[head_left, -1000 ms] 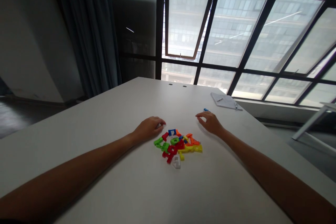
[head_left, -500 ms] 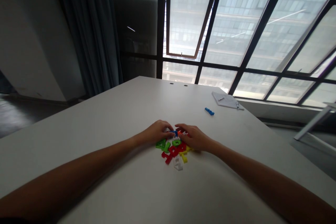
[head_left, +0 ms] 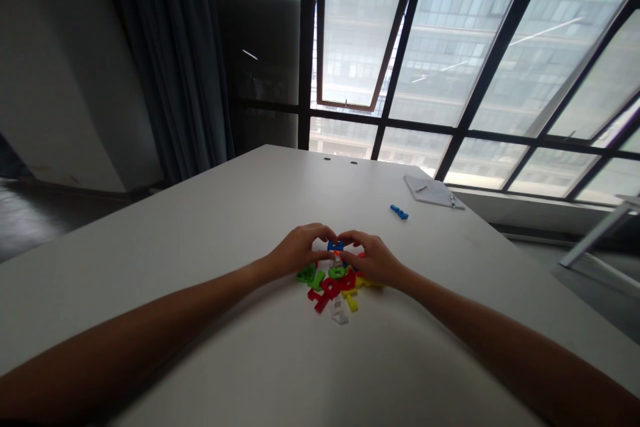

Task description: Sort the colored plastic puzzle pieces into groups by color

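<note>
Showing, in the head view, my left hand (head_left: 299, 251) and my right hand (head_left: 374, 260) curled toward each other above the far edge of a pile of plastic letters (head_left: 334, 280) on a white table (head_left: 200, 227). Neither hand lies flat: the fingers of both bend inward, and my fingertips (head_left: 334, 232) come close together around a blue letter (head_left: 335, 246) at the far edge of the pile. Whether they are actually gripping it, I cannot tell from this view; it sits between the two hands. An orange letter (head_left: 341, 255) shows just nearer me, mostly covered by my right hand. Further toward me in the pile lie green letters (head_left: 307, 273) on the left, a red letter (head_left: 331, 285) at the middle, a yellow letter (head_left: 352, 303) on the right, and a clear letter (head_left: 340, 317) at the near edge. Beyond the pile, to the right, a loose blue piece (head_left: 399, 212) lies apart on the table, and further that way sits a notepad (head_left: 432, 191) with a pen (head_left: 453, 201) on it. Well beyond the pile stand a tall window (head_left: 450, 47) and a dark curtain (head_left: 170, 47).
</note>
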`<state>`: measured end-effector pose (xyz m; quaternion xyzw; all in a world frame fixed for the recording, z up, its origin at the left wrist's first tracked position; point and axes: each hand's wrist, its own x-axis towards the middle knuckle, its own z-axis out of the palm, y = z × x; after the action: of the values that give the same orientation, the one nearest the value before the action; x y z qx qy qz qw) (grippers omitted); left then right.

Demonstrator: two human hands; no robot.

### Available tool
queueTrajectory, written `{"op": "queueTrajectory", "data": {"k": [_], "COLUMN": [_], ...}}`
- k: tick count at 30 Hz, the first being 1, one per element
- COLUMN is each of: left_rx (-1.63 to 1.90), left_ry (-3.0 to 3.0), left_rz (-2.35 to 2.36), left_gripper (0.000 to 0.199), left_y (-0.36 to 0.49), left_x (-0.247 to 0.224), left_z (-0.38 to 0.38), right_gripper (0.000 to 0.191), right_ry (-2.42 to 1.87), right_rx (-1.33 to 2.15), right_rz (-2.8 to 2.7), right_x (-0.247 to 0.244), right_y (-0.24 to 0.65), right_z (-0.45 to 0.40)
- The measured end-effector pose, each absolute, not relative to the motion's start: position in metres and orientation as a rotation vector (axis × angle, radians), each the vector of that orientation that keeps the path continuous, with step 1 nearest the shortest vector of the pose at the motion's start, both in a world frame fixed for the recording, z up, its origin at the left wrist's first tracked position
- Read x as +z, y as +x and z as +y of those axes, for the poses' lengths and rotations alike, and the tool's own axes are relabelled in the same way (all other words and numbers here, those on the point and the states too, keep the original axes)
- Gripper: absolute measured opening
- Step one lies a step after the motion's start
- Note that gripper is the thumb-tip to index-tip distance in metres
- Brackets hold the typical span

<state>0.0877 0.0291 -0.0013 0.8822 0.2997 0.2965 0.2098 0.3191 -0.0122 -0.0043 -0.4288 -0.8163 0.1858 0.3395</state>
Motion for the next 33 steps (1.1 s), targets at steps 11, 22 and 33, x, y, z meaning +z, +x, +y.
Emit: {"op": "queueTrajectory", "data": {"k": [11, 22, 33], "left_rx": [0.906, 1.054, 1.033], "left_ry": [2.407, 2.44, 2.39], "left_rz": [0.87, 0.792, 1.008], "left_gripper": [0.035, 0.034, 0.036], "left_y": [0.086, 0.086, 0.085], "left_x": [-0.003, -0.003, -0.001], "left_z": [0.03, 0.025, 0.026], "right_gripper": [0.024, 0.019, 0.021], "right_ry": [-0.949, -0.767, -1.129], "right_rx": [0.238, 0.062, -0.193], "right_rz": [-2.091, -2.092, -1.924], "right_x": [-0.009, -0.006, -0.013], "right_y": [0.325, 0.327, 0.368], "right_z": [-0.013, -0.018, 0.028]}}
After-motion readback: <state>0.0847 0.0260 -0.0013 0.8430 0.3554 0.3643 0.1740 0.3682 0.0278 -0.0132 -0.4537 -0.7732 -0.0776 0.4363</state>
